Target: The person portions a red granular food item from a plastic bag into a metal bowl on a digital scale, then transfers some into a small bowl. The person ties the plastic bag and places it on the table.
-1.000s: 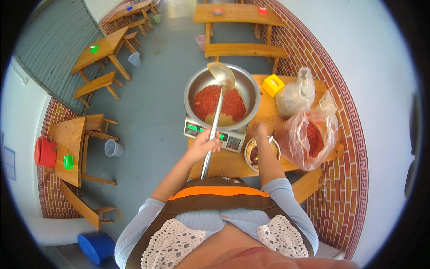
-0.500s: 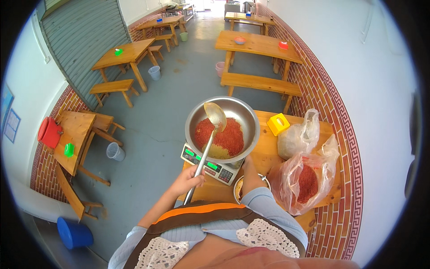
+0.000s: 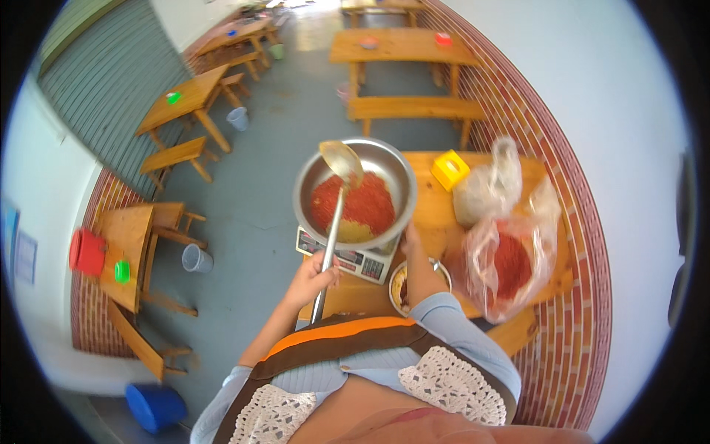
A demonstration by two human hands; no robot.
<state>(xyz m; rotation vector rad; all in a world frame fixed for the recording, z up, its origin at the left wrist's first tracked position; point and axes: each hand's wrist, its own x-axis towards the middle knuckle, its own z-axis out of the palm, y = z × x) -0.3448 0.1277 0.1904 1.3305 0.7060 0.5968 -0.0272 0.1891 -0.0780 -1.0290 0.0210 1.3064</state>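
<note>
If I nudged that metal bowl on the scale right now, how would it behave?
The metal bowl would likely keep its shape, as it looks smooth and rigid. It might tip if pressed at one edge, since it seems to overhang the scale. The red flakes inside would probably shift easily, as they lie loose.

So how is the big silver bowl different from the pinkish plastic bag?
The bowl is grey and shiny, but the bag is see-through and pinkish. The bowl is smooth and round; the bag is crumpled. The bowl shows red stuff and yellowish stuff; the bag shows only red. Both hold red stuff.
</note>
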